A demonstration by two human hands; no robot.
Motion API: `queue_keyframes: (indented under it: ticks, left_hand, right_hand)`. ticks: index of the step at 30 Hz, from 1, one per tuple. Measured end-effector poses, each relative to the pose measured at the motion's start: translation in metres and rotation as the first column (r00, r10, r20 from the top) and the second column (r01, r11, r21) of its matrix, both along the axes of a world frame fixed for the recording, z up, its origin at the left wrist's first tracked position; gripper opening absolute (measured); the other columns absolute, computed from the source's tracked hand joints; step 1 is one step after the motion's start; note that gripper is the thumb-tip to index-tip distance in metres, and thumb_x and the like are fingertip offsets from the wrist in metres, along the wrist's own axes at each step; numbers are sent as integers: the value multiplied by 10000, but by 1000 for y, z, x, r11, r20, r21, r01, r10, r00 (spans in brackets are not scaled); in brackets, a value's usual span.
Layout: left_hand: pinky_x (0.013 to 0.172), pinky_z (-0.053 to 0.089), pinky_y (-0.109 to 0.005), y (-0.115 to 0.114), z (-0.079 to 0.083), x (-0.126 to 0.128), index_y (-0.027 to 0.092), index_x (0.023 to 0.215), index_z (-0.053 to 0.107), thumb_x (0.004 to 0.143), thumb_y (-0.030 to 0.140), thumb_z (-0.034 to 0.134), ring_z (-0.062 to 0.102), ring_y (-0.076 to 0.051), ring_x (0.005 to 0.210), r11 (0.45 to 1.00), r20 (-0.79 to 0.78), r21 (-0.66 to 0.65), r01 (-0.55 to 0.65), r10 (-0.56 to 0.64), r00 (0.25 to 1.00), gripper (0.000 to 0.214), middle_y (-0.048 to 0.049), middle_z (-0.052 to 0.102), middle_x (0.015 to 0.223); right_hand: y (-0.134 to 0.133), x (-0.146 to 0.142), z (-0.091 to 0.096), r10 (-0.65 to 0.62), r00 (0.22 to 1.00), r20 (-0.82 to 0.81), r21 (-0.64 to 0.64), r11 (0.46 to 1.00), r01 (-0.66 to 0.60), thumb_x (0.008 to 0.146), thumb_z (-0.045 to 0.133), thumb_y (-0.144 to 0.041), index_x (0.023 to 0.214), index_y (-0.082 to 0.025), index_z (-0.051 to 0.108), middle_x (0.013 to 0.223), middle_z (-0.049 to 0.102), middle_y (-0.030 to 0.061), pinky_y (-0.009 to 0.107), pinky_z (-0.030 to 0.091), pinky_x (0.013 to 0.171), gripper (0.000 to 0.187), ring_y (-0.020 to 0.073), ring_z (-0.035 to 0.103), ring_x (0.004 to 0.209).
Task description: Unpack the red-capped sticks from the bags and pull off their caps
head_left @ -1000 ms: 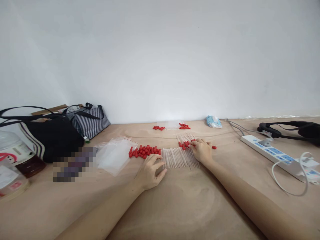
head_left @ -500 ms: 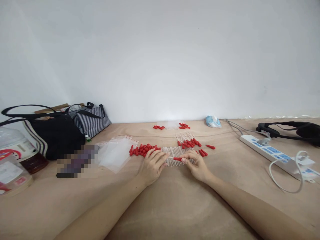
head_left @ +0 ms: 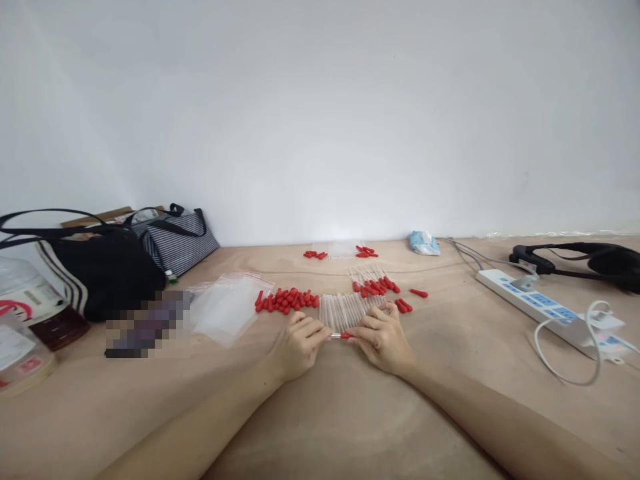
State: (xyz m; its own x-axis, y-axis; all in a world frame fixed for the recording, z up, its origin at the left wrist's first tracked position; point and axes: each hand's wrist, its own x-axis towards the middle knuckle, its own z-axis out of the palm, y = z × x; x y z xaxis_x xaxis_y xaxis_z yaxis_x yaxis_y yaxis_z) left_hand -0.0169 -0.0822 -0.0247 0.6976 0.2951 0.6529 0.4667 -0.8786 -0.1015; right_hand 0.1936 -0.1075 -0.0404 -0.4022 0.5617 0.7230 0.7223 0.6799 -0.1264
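My left hand [head_left: 300, 343] pinches a thin clear glass dropper tube [head_left: 335, 335], most of it hidden by the fingers. Opposite it, my right hand [head_left: 383, 339] grips a red rubber dropper bulb [head_left: 345, 335], which meets the tube end to end; how far the tube sits inside I cannot tell. Just beyond both hands lies a row of clear glass tubes [head_left: 343, 310]. Loose red bulbs [head_left: 286, 301] are heaped behind my left hand. Past my right hand are droppers with red bulbs on glass tubes [head_left: 377, 287], and several more red bulbs [head_left: 403, 305] lie nearby.
Clear zip bags [head_left: 227, 313] lie left of the heap. Further left are a black bag [head_left: 115, 273], a striped bag [head_left: 183, 240] and plastic bottles [head_left: 30, 300]. A power strip [head_left: 545, 307] with cables, a blue-white packet [head_left: 424, 243] and black headgear [head_left: 565, 260] occupy the right.
Both hands have drawn nearer to me, off the row of tubes, bringing the tube and red bulb along. My left fingers have curled in tighter, and less of the bulb shows.
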Motion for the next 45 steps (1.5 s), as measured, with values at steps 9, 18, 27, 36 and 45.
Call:
queue_keyframes:
  ticks: [9, 18, 27, 36, 45]
  left_hand:
    - [627, 301, -287, -4, 1, 3, 166, 844, 571, 835, 80, 361, 506, -103, 575, 997, 9, -55, 48, -47, 999, 226, -5, 595, 656]
    - [648, 367, -282, 6, -3, -19, 178, 877, 573, 844, 123, 382, 532, -125, 655, 989, 122, -92, -116, 127, 984, 202, -18, 591, 714]
    - [715, 466, -243, 16, -8, 7, 135, 1144, 484, 837, 88, 333, 536, -127, 774, 977, 240, -120, -174, 198, 950, 345, -61, 504, 847]
    - [654, 484, -249, 29, -6, 34, 171, 783, 574, 752, 75, 425, 568, -132, 692, 964, 248, -171, -204, 242, 938, 180, -19, 567, 738]
    - [701, 512, -271, 21, -7, 42, 144, 813, 613, 737, 149, 484, 589, -153, 754, 966, 175, -237, -103, 147, 974, 150, -65, 592, 839]
  right_hand:
    - [-7, 0, 6, 60, 998, 15, -47, 997, -60, 802, 481, -226, 764, -217, 644, 599, 546, -9, 376, 218, 789, 168, 130, 434, 679]
    - [1, 30, 1, -169, 976, -134, -30, 986, 166, 806, 458, -256, 685, -187, 609, 632, 545, 8, 344, 301, 744, 205, 136, 486, 652]
    - [35, 75, 3, -465, 781, -418, -361, 874, 327, 783, 417, -279, 998, -154, 580, 864, 593, 82, 278, 434, 605, 297, 162, 561, 700]
    - [38, 104, 9, -706, 698, -120, -628, 598, 498, 668, 560, -400, 716, -215, 647, 679, 661, 18, 243, 374, 564, 210, 175, 590, 667]
    - [49, 119, 1, -727, 685, -44, -531, 598, 601, 746, 480, -314, 806, -218, 679, 875, 650, 73, 273, 390, 642, 229, 204, 581, 807]
